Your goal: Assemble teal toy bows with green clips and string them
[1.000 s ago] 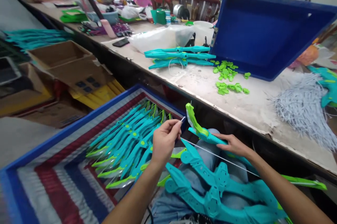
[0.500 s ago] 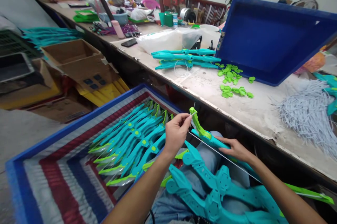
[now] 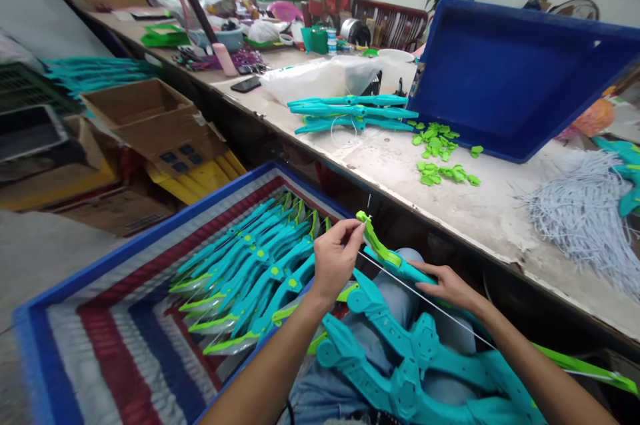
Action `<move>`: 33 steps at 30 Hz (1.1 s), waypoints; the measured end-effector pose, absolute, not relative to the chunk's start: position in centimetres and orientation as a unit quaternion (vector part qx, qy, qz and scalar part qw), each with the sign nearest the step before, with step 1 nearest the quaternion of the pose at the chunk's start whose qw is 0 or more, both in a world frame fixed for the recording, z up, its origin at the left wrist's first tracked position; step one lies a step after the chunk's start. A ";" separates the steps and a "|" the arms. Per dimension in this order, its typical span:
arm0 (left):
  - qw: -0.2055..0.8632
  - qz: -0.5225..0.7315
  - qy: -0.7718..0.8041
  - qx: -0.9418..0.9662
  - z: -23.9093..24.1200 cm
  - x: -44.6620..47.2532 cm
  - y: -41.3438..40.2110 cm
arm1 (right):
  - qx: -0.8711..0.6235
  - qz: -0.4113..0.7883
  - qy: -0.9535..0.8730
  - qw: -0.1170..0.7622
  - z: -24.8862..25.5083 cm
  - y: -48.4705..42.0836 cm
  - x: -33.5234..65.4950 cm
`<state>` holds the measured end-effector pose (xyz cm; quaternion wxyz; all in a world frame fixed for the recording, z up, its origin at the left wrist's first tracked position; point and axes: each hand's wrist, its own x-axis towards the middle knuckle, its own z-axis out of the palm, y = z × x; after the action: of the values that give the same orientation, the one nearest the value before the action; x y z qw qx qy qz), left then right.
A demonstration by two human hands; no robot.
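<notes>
A teal toy bow [image 3: 425,345] with a lime green tip [image 3: 373,238] lies across my lap. A thin white string [image 3: 425,302] runs taut from that tip back along the bow. My left hand [image 3: 336,257] pinches the string's end right at the green tip. My right hand [image 3: 447,285] presses down on the teal limb just behind the tip, fingers curled over it.
A blue tray [image 3: 120,258] lined with striped cloth holds several finished teal bows [image 3: 250,265] at my left. On the table [image 3: 400,165] lie more teal bows [image 3: 350,112], green clips [image 3: 440,155], a tilted blue bin [image 3: 510,72] and grey strings [image 3: 580,212]. Cardboard boxes [image 3: 145,125] stand at left.
My left hand has carried the string end rightwards up to the bow's green tip and now touches it. My right hand stays on the limb.
</notes>
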<state>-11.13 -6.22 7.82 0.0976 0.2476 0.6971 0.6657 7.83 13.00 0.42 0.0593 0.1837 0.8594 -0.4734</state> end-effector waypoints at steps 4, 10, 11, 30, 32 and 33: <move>0.157 0.703 0.658 0.221 8.2 -11.2 -6.4 | 0.168 -0.440 0.881 0.031 0.2 12.4 8.2; 0.295 0.690 0.621 0.225 8.5 -11.1 -9.7 | 0.166 -0.175 0.969 -0.057 -2.0 9.3 10.4; 0.308 0.682 0.625 0.221 8.3 -10.9 -10.6 | 0.164 -0.133 0.975 -0.074 -2.5 8.8 10.7; 0.359 0.702 0.601 0.132 4.9 -8.3 -16.4 | -0.104 -0.370 0.913 -0.136 7.1 0.8 -2.1; 0.359 0.706 0.595 0.133 4.6 -8.3 -16.4 | -0.105 -0.369 0.914 -0.129 6.9 0.6 -1.9; 0.352 0.705 0.600 0.137 4.5 -8.3 -16.4 | -0.102 -0.370 0.914 -0.130 6.9 0.6 -1.9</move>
<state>-8.28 -16.39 4.45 0.3524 0.1374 0.6002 0.7047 -1.86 0.63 6.86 -0.1296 -0.1022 0.9143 -0.3698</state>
